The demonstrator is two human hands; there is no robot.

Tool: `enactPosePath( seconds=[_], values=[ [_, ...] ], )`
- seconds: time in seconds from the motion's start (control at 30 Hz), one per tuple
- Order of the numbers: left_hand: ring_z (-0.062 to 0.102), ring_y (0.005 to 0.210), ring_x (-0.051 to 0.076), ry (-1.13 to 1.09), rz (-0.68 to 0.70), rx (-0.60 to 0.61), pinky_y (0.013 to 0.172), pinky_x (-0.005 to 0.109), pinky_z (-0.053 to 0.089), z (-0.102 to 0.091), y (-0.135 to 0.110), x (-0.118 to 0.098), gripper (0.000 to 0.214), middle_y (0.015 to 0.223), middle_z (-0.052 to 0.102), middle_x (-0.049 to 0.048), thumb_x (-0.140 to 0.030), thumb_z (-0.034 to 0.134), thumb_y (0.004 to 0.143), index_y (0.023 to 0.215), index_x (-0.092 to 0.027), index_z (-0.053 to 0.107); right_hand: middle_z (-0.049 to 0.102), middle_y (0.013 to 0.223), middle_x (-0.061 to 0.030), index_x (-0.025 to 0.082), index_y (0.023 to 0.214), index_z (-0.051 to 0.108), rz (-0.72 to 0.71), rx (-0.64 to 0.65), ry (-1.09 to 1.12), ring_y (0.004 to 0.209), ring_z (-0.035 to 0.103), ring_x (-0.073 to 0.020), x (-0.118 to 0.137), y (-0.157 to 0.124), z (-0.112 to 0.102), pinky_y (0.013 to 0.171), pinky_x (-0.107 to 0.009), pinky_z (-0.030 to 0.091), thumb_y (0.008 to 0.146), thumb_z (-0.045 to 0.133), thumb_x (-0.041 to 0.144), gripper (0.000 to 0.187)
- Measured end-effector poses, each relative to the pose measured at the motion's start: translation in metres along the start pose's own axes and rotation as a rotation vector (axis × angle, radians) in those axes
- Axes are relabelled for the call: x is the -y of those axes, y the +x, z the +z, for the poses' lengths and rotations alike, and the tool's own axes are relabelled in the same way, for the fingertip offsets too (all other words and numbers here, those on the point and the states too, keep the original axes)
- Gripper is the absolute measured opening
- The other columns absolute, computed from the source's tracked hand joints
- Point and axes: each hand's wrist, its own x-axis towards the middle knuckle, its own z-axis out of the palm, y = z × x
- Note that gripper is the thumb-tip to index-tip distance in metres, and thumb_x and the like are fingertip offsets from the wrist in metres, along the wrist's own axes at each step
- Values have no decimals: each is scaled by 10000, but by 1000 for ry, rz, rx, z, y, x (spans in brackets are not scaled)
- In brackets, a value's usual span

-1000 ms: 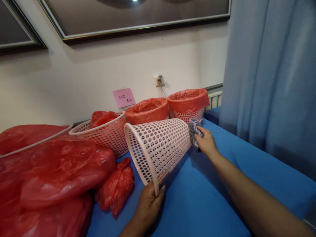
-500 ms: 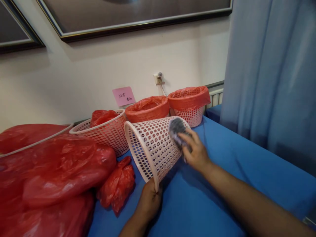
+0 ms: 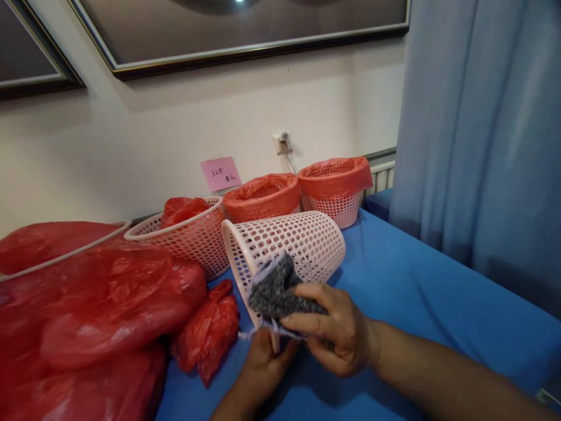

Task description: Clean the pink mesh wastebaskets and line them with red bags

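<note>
left hand [image 3: 264, 366]: grip clasping tilted pink basket [image 3: 312, 241] | right hand [image 3: 336, 328]: grip grasping grey cloth [image 3: 272, 292] near basket's open end

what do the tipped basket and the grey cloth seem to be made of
The tipped basket: probably moulded plastic, smooth with a slight sheen, from its even holes and rounded rim.
The grey cloth: likely a matte textile, from its speckled, fuzzy surface; fibre unclear.

The left hand [image 3: 265, 362] gripped the rim of a pale basket [image 3: 311, 240] tipped sideways over the blue table [image 3: 385, 280]; the right hand [image 3: 344, 333] held a gray cloth [image 3: 276, 292] near that rim. Two red-lined baskets [image 3: 335, 182] stood side by side near the table's far right corner.
</note>
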Motion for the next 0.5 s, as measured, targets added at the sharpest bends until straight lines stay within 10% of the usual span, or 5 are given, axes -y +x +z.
enactPosePath(
  seconds=[0.13, 0.37, 0.5],
  values=[
    [730, 1093, 290, -96, -41, -59, 1012, 403, 592, -4, -7, -8, 475, 1202, 783, 107, -548, 584, 969, 1254, -203, 745, 588, 1352, -130, 218, 1306, 631, -36, 1, -104, 1101, 662, -227, -19, -5, -2, 879, -365, 609, 847, 539, 140, 474],
    [558, 1402, 323, -51, -42, 90, 1223, 513, 389, -2, -4, -3, 501, 1449, 653, 133, -461, 507, 1029, 1436, -192, 625, 654, 1240, -152, 176, 1239, 709, 958, -478, -356, 1189, 644, -327, -119, -27, -33, 1089, -571, 502, 831, 580, 289, 442],
    [494, 1461, 304, 45, 32, 147, 1246, 513, 356, 5, 1, 1, 463, 1507, 610, 98, -369, 485, 1039, 1467, -233, 594, 612, 1364, -130, 223, 1313, 669, 791, -400, -326, 1274, 611, -298, -100, -23, -24, 1121, -523, 494, 854, 590, 261, 467]
  ],
)
